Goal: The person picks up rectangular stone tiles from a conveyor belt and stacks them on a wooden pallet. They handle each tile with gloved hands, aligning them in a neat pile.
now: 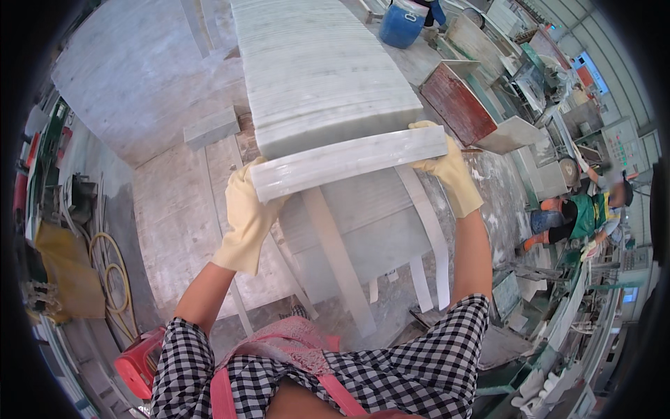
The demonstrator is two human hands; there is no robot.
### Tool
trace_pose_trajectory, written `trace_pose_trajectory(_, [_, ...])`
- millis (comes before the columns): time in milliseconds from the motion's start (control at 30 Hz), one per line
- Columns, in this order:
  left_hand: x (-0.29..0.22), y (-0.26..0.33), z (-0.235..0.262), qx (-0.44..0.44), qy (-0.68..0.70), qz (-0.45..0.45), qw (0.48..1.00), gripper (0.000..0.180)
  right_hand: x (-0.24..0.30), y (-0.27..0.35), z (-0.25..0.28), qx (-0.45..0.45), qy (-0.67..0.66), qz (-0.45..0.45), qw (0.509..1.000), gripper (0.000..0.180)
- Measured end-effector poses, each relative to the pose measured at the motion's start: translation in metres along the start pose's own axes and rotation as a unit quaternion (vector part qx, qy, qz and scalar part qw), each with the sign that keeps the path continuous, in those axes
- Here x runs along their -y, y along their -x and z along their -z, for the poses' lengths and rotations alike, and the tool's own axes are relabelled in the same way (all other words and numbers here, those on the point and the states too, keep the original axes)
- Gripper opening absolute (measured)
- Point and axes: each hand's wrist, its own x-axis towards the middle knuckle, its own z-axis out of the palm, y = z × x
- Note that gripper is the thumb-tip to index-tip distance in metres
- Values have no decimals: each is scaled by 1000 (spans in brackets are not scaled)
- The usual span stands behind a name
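A long pale stone strip (349, 159), white with a glossy face, spans between my two gloved hands. My left hand (246, 202), in a cream glove, grips its left end. Round the right end closes my right hand (447, 164), in a matching glove. Just beyond the strip lies a long row of similar white-grey stone strips (328, 77), packed tightly side by side; its near end is partly covered by the held strip. Beneath my arms are grey stone slabs (370, 230), with narrow flat bands (335, 258) running across them toward me.
A short stone block (211, 128) lies left of the row, near a large pale slab (139, 77). At the back stands a blue barrel (403, 24). A reddish panel (457, 105) leans at right. Farther right, a person in a green apron (592, 216) is among machines. A yellow hose (112, 272) coils at left.
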Motion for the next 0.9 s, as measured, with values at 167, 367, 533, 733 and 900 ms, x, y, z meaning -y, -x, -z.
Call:
trace_pose_trajectory(167, [6, -2, -9, -16, -133, -12, 991, 50, -10, -6, 5, 7, 263, 83, 961, 74])
trace_pose_trajectory(367, [2, 2, -7, 3, 59, 26, 998, 88, -3, -9, 1, -37, 325, 134, 935, 106])
trace_pose_trajectory(533, [-1, -12, 7, 175, 28, 202, 963, 88, 14, -35, 6, 25, 335, 104, 936, 121])
trace_pose_trajectory(733, [0, -15, 28, 152, -8, 68, 986, 101, 36, -21, -7, -1, 503, 129, 855, 107])
trace_pose_trajectory(900, [-8, -45, 55, 8, -243, -332, 912, 112, 40, -8, -22, 37, 561, 194, 804, 98])
